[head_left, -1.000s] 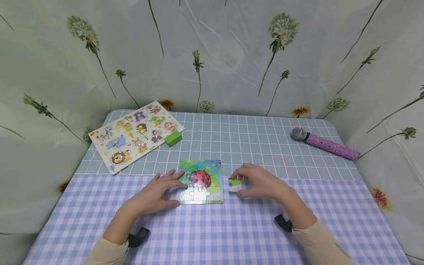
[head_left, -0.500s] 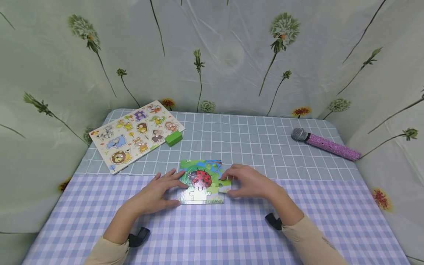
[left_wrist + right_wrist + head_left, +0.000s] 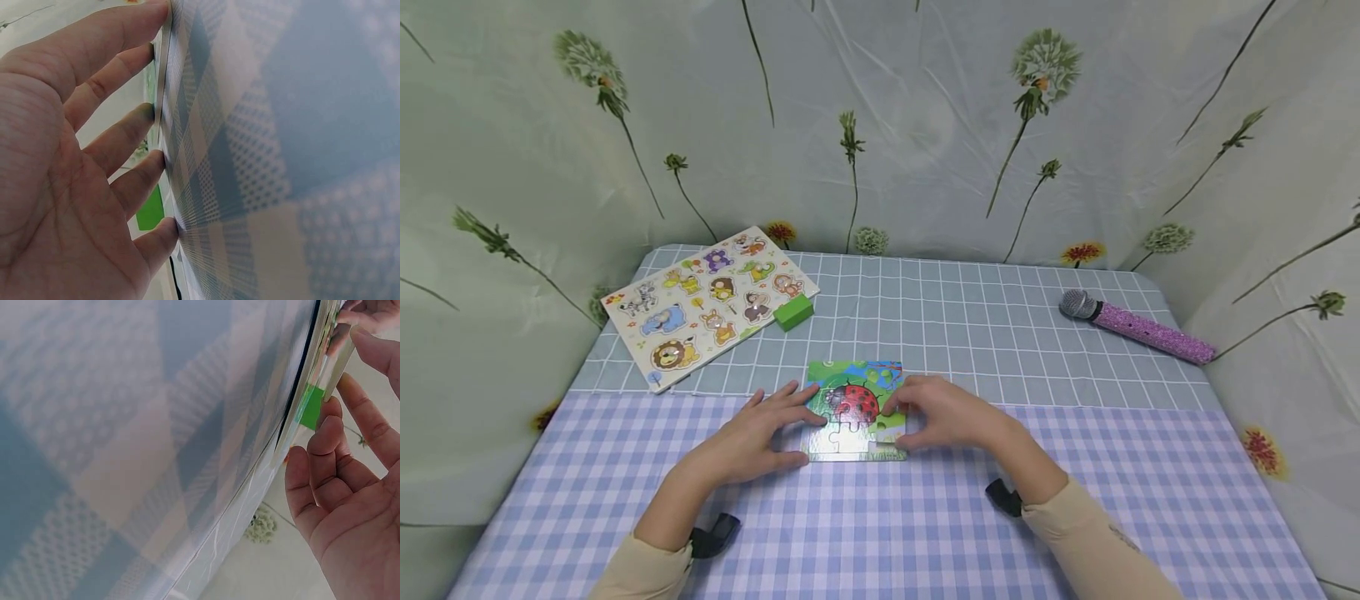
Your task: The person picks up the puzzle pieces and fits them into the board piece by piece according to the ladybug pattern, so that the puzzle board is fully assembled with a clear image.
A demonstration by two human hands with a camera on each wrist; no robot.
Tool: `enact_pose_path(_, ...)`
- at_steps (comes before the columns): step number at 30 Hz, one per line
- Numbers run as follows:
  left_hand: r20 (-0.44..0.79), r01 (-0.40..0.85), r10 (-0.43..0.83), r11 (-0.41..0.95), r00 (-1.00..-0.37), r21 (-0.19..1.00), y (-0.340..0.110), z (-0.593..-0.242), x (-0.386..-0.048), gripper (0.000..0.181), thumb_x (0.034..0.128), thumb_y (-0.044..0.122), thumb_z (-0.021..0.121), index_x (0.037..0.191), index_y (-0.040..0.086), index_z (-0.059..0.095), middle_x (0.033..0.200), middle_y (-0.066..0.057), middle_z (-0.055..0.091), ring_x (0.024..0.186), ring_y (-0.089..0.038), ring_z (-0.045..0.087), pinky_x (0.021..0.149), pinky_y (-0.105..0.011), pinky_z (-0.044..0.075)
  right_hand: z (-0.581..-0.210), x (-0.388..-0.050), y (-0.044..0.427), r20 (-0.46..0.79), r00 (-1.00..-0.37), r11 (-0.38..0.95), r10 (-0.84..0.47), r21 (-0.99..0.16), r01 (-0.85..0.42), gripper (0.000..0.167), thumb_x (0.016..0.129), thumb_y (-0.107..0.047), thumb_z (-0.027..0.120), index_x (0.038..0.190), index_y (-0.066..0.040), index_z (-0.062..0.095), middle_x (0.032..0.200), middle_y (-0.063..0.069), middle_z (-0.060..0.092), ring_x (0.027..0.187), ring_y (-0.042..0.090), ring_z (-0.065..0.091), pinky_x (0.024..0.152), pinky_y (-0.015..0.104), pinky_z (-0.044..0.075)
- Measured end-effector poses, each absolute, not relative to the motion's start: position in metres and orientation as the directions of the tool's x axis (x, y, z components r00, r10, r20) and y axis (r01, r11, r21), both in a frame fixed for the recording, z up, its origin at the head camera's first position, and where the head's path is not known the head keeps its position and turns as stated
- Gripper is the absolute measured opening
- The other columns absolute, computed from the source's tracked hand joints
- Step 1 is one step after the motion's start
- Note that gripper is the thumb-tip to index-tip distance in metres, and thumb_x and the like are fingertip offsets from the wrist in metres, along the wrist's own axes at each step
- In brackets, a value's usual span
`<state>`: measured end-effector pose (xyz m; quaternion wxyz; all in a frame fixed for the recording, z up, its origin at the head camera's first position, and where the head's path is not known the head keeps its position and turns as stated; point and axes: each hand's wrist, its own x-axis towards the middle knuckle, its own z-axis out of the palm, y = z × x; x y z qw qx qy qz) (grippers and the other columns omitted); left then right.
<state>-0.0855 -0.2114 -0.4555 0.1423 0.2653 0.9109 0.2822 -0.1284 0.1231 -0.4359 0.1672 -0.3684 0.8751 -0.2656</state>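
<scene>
A square ladybug jigsaw puzzle (image 3: 838, 372) lies flat on the checked cloth. My left hand (image 3: 760, 437) spreads its fingers over the puzzle's left side, the thumb at its lower left corner. In the left wrist view the left hand (image 3: 81, 162) has its fingers apart and gently bent, tips against the board and cloth. My right hand (image 3: 947, 412) pinches a green puzzle piece (image 3: 890, 428) between thumb and fingers, over the puzzle's right side. Seen from the right wrist, the piece (image 3: 340, 367) stands slightly above the board, with the right hand's (image 3: 353, 494) other fingers curled.
An animal peg puzzle board (image 3: 700, 308) lies at the back left, and a green block (image 3: 793, 312) touches its right edge. A glittery pink microphone (image 3: 1138, 325) lies at the back right. A flower-printed curtain (image 3: 925, 125) closes off the back and sides.
My right hand has carried the green puzzle piece leftward, from the cloth beside the puzzle to over its right side. The left hand has stayed in place.
</scene>
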Motion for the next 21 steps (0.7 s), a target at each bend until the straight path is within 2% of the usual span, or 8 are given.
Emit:
enact_pose_path(10,-0.124,0.391,0.558,0.706,-0.82,0.591,-0.212,-0.458,-0.086,0.046,0.0891,0.027,0.088,0.133,0.029,0.075,0.174,-0.007,0.039,0.164,-0.045,0.027,0.124,-0.083,0.014,-0.437,-0.127,0.117,-0.125,-0.625,0.57,-0.77,-0.574,-0.588,0.031,0.086,-0.021,0.088,0.116,-0.015,0.081,0.11,-0.004,0.074,0.099,0.008,0.063,0.091,0.025,0.056)
enact_pose_path(21,-0.127,0.394,0.558,0.711,-0.82,0.582,-0.212,-0.458,-0.086,0.046,0.0888,0.028,0.088,0.132,0.03,0.074,0.174,-0.007,0.04,0.164,-0.045,0.027,0.124,-0.083,0.015,-0.437,-0.125,0.111,-0.16,-0.631,0.597,-0.759,-0.559,-0.576,0.031,0.086,-0.021,0.089,0.116,-0.016,0.081,0.106,-0.004,0.073,0.095,0.007,0.062,0.088,0.023,0.056)
